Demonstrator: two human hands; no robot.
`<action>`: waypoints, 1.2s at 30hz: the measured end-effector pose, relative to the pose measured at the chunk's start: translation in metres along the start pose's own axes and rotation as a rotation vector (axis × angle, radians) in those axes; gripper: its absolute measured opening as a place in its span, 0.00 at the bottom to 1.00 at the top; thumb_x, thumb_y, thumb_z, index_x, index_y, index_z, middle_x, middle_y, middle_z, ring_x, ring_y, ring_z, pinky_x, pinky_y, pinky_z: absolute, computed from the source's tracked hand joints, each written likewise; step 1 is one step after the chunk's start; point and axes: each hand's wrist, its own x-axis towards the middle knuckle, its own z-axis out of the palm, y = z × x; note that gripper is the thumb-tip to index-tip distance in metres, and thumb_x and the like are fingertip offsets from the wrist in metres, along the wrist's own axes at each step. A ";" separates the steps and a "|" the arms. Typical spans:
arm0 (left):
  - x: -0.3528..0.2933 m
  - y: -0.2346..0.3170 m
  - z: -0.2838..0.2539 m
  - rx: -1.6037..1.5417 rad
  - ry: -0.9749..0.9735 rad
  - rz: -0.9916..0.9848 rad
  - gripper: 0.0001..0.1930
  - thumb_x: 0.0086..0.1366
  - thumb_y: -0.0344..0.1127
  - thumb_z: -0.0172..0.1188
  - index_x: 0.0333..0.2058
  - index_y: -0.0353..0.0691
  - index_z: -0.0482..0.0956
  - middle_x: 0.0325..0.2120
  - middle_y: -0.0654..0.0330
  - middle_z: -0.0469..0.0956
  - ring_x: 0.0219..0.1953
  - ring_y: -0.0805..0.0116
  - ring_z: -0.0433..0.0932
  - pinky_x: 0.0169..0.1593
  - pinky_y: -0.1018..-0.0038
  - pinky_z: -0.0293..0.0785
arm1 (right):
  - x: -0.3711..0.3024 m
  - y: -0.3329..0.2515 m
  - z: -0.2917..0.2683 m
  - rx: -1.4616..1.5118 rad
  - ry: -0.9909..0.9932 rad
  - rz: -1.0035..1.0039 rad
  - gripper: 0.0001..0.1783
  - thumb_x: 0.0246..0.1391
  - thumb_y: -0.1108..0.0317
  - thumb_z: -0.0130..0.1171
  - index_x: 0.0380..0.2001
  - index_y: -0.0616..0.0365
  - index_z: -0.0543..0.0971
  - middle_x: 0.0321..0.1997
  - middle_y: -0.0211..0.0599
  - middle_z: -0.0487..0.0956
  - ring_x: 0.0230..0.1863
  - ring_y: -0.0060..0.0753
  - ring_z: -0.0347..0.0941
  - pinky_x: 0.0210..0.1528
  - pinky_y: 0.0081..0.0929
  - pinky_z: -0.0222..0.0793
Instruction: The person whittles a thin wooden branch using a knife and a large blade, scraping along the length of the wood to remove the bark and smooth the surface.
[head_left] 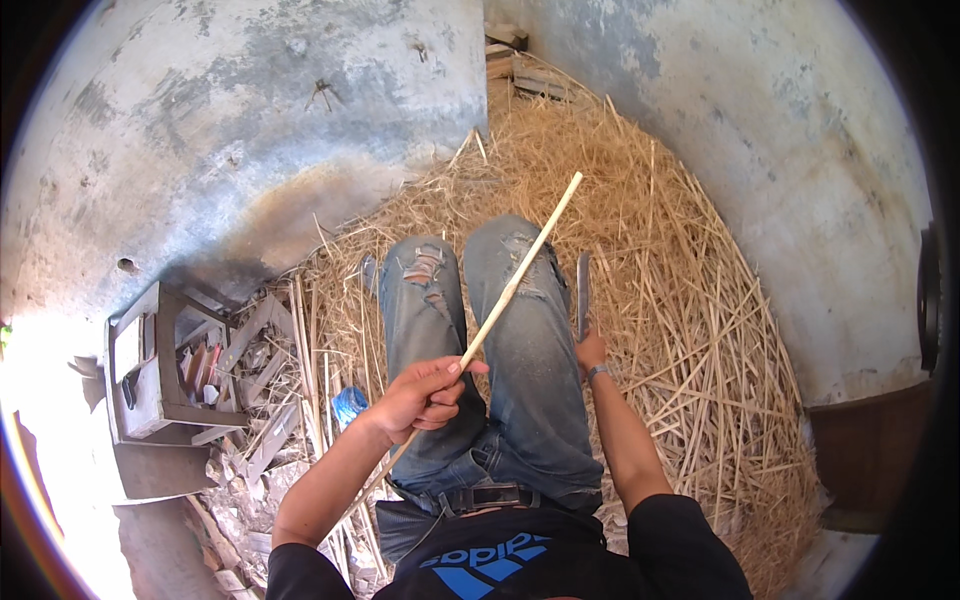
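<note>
My left hand (425, 398) is closed round a long, pale bamboo strip (522, 268). The strip slants across my lap, its far end raised beyond my knees and its near end running back beside my left forearm. Beside my right thigh, my right hand (591, 350) grips a knife (583, 290) whose long blade points away from me, apart from the strip. The knife's handle is mostly hidden in that hand. Under both arms lie my legs in torn blue jeans (530, 360).
Pale shavings and split strips (690, 330) cover the floor ahead and to the right. At the left stands a wooden frame (165, 365) holding odds and ends, with a blue plastic bundle (349, 404) nearer me. Worn grey walls (330, 110) rise ahead and on the right.
</note>
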 end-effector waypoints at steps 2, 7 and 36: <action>-0.003 -0.003 -0.003 -0.007 0.030 -0.016 0.20 0.82 0.41 0.45 0.63 0.37 0.70 0.20 0.73 0.56 0.15 0.85 0.50 0.16 0.83 0.44 | -0.026 0.014 0.024 -0.075 -0.045 0.091 0.25 0.50 0.61 0.68 0.49 0.63 0.77 0.50 0.60 0.81 0.56 0.59 0.78 0.58 0.50 0.74; -0.002 -0.004 -0.001 0.032 0.070 -0.003 0.20 0.82 0.45 0.44 0.60 0.36 0.71 0.19 0.74 0.55 0.14 0.85 0.49 0.15 0.82 0.44 | -0.053 0.027 0.017 -0.193 -0.146 -0.036 0.20 0.57 0.61 0.62 0.49 0.62 0.77 0.46 0.59 0.83 0.52 0.59 0.81 0.56 0.52 0.76; -0.001 -0.010 -0.001 -0.006 0.060 0.006 0.19 0.82 0.40 0.45 0.62 0.36 0.70 0.20 0.73 0.55 0.15 0.85 0.50 0.16 0.83 0.43 | -0.021 0.046 0.001 0.492 0.219 0.076 0.19 0.73 0.55 0.48 0.40 0.59 0.80 0.25 0.38 0.81 0.23 0.33 0.77 0.24 0.33 0.68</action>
